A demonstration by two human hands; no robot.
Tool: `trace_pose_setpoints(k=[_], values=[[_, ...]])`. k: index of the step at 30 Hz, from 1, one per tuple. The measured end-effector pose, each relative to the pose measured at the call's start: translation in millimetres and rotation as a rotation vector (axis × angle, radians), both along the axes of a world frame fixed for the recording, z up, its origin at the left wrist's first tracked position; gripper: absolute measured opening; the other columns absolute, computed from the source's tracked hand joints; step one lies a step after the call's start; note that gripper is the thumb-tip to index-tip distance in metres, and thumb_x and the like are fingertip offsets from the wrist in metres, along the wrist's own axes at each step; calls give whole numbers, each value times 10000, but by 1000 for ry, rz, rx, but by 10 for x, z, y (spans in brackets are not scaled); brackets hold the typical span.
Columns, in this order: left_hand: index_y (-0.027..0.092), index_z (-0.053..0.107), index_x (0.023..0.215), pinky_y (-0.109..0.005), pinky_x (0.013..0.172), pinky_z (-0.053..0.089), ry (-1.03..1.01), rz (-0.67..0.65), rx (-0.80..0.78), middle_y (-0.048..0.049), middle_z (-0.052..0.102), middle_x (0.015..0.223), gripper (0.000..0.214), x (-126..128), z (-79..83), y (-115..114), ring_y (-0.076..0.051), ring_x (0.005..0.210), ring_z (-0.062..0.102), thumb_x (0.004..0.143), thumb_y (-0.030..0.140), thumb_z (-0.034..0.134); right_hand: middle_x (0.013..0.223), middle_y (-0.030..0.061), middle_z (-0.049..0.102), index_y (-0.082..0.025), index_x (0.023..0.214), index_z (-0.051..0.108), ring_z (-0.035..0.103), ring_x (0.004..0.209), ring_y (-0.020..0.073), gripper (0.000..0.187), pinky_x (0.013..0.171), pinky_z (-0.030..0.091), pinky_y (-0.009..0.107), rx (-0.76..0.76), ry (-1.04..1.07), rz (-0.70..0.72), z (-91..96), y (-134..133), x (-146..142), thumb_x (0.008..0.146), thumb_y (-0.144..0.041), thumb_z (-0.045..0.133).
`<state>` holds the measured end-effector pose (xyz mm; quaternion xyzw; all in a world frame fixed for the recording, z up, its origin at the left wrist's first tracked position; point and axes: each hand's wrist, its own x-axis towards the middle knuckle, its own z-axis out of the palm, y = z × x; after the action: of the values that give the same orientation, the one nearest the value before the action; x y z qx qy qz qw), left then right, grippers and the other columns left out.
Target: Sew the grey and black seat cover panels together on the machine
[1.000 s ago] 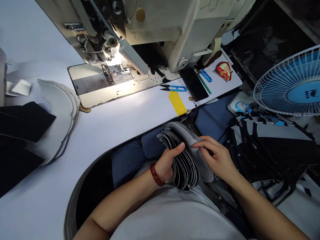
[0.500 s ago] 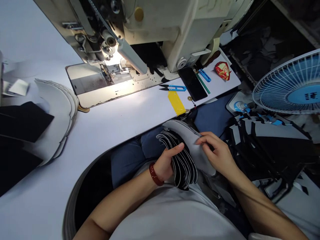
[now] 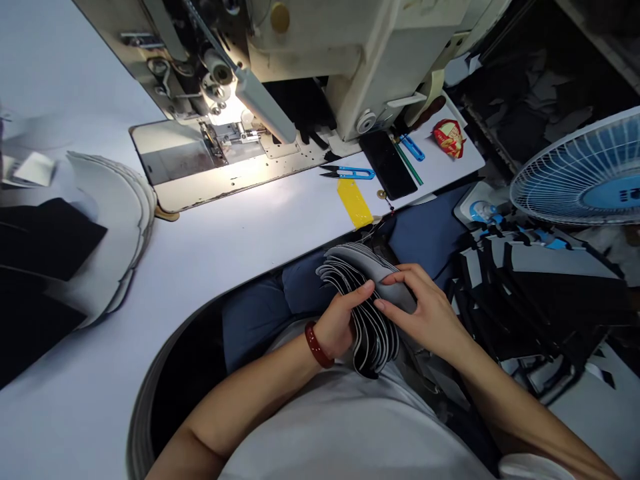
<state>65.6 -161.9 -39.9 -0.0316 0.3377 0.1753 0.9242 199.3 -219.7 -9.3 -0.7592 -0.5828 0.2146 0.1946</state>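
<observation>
A fanned stack of curved grey and black fabric pieces [image 3: 363, 310] rests on my lap below the table edge. My left hand [image 3: 340, 320], with a red bead bracelet on the wrist, is closed round the stack from the left, thumb on top. My right hand [image 3: 423, 307] lies on the top grey piece, fingers curled and pinching its edge close to my left thumb.
A sewing machine [image 3: 280, 73] stands lit on the white table [image 3: 240, 233]. Blue thread snips [image 3: 350, 173], a yellow tag [image 3: 354, 202], a black phone [image 3: 389, 164] and a red packet [image 3: 447, 138] lie near it. Stacked grey pieces [image 3: 113, 220] lie left. A fan [image 3: 585, 173] and dark cut pieces [image 3: 540, 293] are right.
My right hand has slid left over the top grey piece and now meets my left thumb. The top piece lies closer against the stack. The left hand stays put.
</observation>
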Motion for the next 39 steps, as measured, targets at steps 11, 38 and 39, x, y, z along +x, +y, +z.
trace_pose_setpoints(k=[11,38,39], values=[[114,679,892,-332,853,486,-73,-54,-11,-78,698,845,192,51,0,56,-220,836,656,771,261,650,976,55,585,-224,807,558,572,1001,186,163,829,450,308,90,83,57,11,68,154,862,-232,405],[146,682,816,-259,765,459,-36,-57,101,-25,676,767,318,161,-38,0,-161,768,620,630,383,786,1036,78,608,-222,973,453,613,950,226,247,793,489,369,-139,-1,100,69,31,90,729,-196,429],[146,682,782,-256,733,456,-38,-82,90,-16,665,718,282,135,-41,18,-149,712,610,627,355,790,979,61,618,-224,964,447,624,895,209,228,764,492,349,-126,41,81,59,39,129,739,-196,422]])
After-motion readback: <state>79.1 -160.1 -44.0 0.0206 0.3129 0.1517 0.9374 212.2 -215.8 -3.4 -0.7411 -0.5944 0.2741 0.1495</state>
